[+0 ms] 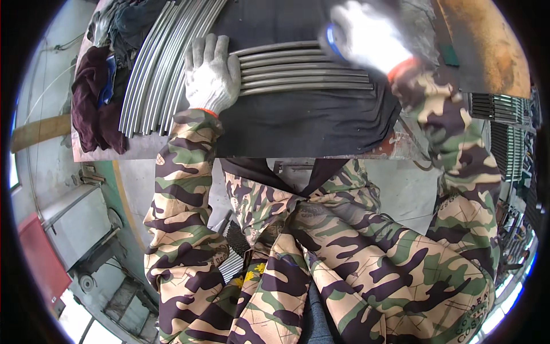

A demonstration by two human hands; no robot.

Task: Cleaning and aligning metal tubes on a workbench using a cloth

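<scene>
My left hand (211, 74), in a white knit glove with an orange cuff, lies flat with its fingers stretched out. It rests on the left ends of several grey metal rods (303, 73) lying side by side on dark cloth. Over the right part of these rods, my right hand (372, 37) is smeared by motion, in a similar white glove. A curved blue edge (334, 41) shows at its left side, seemingly part of something held there; its kind is unclear. Left of my left hand, a bundle of shinier metal rods (160, 74) lies slantwise.
Dark cloth (298, 123) covers much of the table. A maroon cloth (94, 109) lies at its left edge, with dark rags (134, 23) behind. On the right are a brown sheet (487, 40) and stacked metal rods (498, 109). Machinery (109, 258) stands below left.
</scene>
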